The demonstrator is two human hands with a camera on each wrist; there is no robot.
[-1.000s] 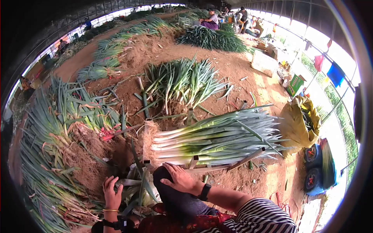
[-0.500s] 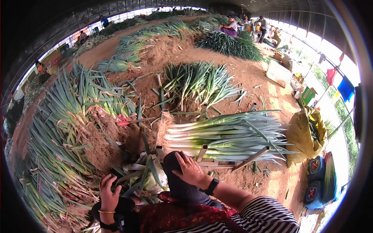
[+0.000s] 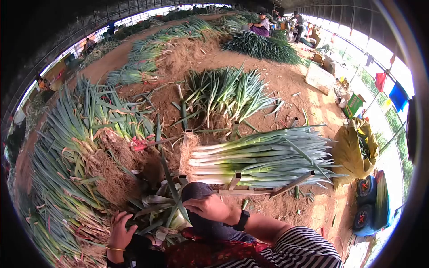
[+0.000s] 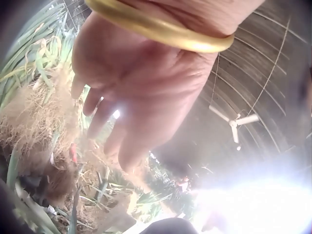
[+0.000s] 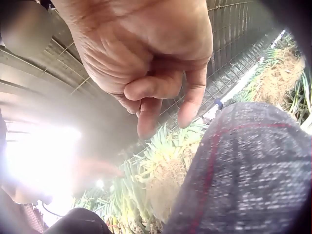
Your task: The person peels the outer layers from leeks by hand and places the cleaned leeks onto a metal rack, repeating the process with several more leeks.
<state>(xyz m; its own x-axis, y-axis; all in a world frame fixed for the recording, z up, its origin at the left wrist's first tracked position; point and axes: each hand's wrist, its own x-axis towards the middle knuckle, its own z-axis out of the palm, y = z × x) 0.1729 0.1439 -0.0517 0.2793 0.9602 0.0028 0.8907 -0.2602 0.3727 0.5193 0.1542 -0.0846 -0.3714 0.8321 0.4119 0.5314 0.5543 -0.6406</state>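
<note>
Just above the raised knee (image 3: 196, 191) in dark checked trousers, my right hand (image 3: 210, 208) hangs with loosely bent fingers. The right wrist view shows nothing between its fingers (image 5: 191, 105) and thumb. At lower left, my left hand (image 3: 119, 231) has relaxed, slightly bent fingers and holds nothing; a gold bangle (image 4: 161, 31) circles its wrist. Beyond the knee, a thick bundle of long green onions (image 3: 259, 156) lies across a metal frame (image 3: 243, 192), roots to the left and leaves to the right. Loose leaves and stalks (image 3: 161, 207) lie between the hands.
A large heap of rooted green onions (image 3: 67, 178) fills the left side. Another bunch (image 3: 230, 96) lies behind the frame. At right are a yellow sack (image 3: 353, 154) and blue-wrapped bundles (image 3: 367, 216). A seated person (image 3: 261, 26) is far back beside a dark green pile (image 3: 263, 48).
My right hand has risen from lying flat on the knee, its fingers now bent downward. My left hand has shifted slightly left and down. The head view swung left, then slightly back.
</note>
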